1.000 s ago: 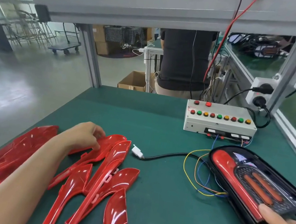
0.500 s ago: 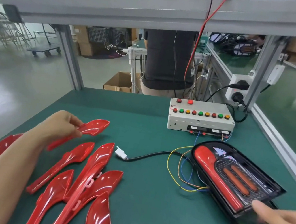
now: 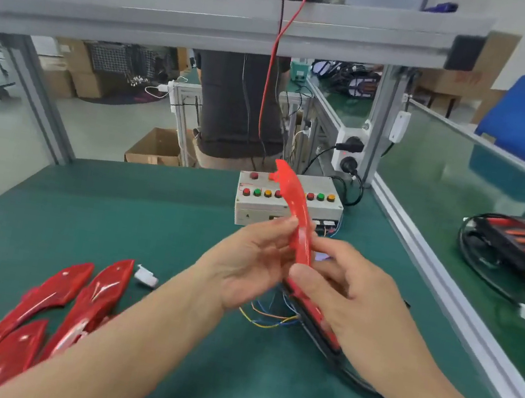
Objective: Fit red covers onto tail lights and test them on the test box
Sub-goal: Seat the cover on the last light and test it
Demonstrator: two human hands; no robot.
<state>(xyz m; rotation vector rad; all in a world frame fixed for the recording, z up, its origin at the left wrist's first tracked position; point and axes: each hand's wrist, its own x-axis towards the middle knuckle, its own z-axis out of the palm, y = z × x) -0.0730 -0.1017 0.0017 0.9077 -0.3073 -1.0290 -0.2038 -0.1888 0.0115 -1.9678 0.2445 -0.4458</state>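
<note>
- At the near left of the green table [image 3: 156, 217], loose red covers [image 3: 45, 299] lie in a heap, some overlapping, with a small white plug [image 3: 146, 275] just to their right.
- Left hand [image 3: 244, 267], raised over the middle of the table, has its fingers curled round the lower part of one red cover [image 3: 296, 214] and grips it from the left.
- That cover stands nearly upright, its pointed end up and in front of the test box [image 3: 287, 202] at the far side of the table.
- Right hand [image 3: 352, 297] pinches the same cover's lower end from the right, thumb against it.
- Under the right hand the tail light [image 3: 314, 319] rests on the table, mostly hidden; thin coloured wires [image 3: 267, 319] trail out at its left.
- On the next bench to the right, more tail lights [image 3: 520, 244] lie among black cables.
</note>
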